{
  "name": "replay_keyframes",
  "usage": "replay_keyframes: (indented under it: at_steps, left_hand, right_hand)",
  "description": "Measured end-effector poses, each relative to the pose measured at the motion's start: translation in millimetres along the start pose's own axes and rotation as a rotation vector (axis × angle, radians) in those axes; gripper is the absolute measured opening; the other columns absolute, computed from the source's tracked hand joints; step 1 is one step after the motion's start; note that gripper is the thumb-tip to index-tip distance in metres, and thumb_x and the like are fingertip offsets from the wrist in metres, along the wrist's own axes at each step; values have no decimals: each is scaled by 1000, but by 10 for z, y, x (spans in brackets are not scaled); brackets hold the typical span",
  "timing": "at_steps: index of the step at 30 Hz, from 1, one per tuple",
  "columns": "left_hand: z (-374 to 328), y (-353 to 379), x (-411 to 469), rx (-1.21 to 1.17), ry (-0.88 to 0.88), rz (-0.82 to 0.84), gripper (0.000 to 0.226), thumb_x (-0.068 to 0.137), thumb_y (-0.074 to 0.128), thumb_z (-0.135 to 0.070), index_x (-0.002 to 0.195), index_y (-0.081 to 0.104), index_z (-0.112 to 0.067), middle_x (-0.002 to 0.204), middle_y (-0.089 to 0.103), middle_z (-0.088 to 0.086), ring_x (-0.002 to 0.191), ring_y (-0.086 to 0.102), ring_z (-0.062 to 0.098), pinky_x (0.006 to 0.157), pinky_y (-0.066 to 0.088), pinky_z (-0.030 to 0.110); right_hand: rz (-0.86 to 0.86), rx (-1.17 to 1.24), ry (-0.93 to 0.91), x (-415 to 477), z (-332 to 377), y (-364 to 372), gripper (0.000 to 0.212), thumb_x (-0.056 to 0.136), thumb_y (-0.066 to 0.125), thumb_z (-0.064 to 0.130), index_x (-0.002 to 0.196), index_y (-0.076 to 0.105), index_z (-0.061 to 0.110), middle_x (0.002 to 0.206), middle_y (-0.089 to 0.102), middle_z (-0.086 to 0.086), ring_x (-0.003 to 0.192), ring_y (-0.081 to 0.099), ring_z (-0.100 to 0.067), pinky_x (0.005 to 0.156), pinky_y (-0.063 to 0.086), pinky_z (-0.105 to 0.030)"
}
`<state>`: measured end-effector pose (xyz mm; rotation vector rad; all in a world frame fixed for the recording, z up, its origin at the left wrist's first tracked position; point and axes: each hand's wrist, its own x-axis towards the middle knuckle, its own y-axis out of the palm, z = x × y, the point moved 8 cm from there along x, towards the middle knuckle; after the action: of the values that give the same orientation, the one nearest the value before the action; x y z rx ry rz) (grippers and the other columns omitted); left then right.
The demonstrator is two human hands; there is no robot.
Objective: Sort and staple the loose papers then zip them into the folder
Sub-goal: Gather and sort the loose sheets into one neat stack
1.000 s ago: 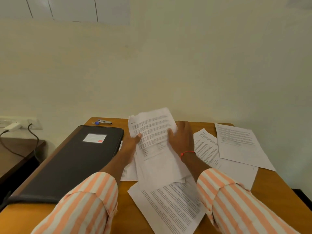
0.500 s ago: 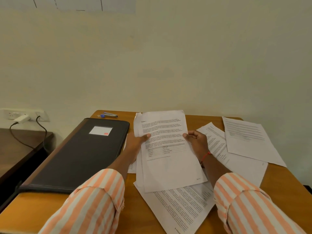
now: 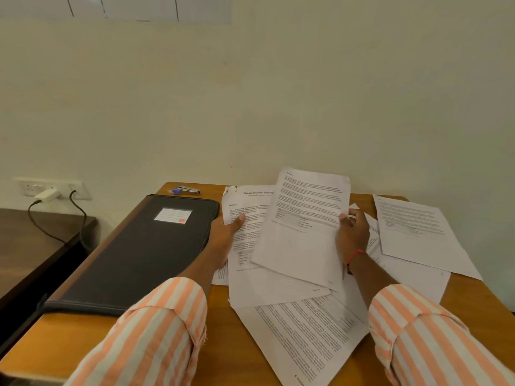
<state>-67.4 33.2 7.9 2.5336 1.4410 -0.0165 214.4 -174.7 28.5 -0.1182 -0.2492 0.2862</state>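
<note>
The top sheet [image 3: 303, 232], tilted to the right, is lifted off the stack, and the right grip [image 3: 353, 232] pinches its right edge. Under it lies the transcript sheet [image 3: 246, 210], whose left edge the left grip [image 3: 226, 235] holds with the thumb on top. More loose sheets [image 3: 303, 338] lie spread over the wooden surface [image 3: 220, 363], nearer the person and to the right. The black zip folder [image 3: 145, 246] lies closed just left of the stack, and the stapler [image 3: 187, 190] sits beyond it by the wall. A charger [image 3: 47, 194] is plugged in at the far left.
</note>
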Motion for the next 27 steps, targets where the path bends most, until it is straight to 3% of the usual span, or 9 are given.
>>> replay_keyframes:
  at_steps: [5,8,10,16,20,24,27]
  left_hand:
    - [-12,57,-8,-10,13,54,29,97,69,-25,124,64,-17,108,79,4,92,78,30,73,64,46]
    - [-52,53,-4,-40,3,40,25,97,69,-23,121,66,-15,108,79,6,92,78,30,73,63,45]
    - [-106,4,10,-51,-1,22,24,97,69,-23,120,68,-15,108,78,6,94,77,30,74,63,45]
    - [-361,-420,90,-320,-43,-134,26,93,71,-17,119,68,-15,111,78,8,102,74,32,89,58,53]
    - [-483,-799,125,-395,-24,-243,25,95,69,-19,120,67,-17,113,77,6,103,72,31,89,58,52]
    - [-422,-868,92,-58,-16,-134,36,91,74,-15,125,66,-9,118,74,15,106,72,36,95,56,55]
    - [-317,-552,-50,147,-19,-8,28,90,73,-11,118,68,-10,111,77,11,96,76,30,79,62,42]
  right_hand:
    - [136,20,26,-7,-88,107,6,98,56,21,101,60,18,99,73,0,92,69,-21,79,56,-35]
    - [90,-23,18,-26,-38,69,9,99,55,17,106,60,13,104,69,-5,95,64,-24,71,47,-27]
    - [37,-69,-3,-17,6,3,13,100,54,17,108,60,10,104,68,-8,98,63,-27,76,42,-28]
    - [-79,-206,-13,49,77,-261,21,103,44,13,117,58,5,109,67,-15,100,61,-30,79,40,-30]
    - [12,-442,-58,157,19,-334,23,102,44,13,121,58,11,110,67,-21,103,62,-40,84,46,-40]
    - [166,-775,-114,158,8,-288,31,101,44,17,131,52,14,119,64,-20,108,60,-41,87,48,-43]
    - [178,-948,-185,90,75,-168,35,95,51,15,131,49,13,120,63,-16,107,61,-38,85,49,-41]
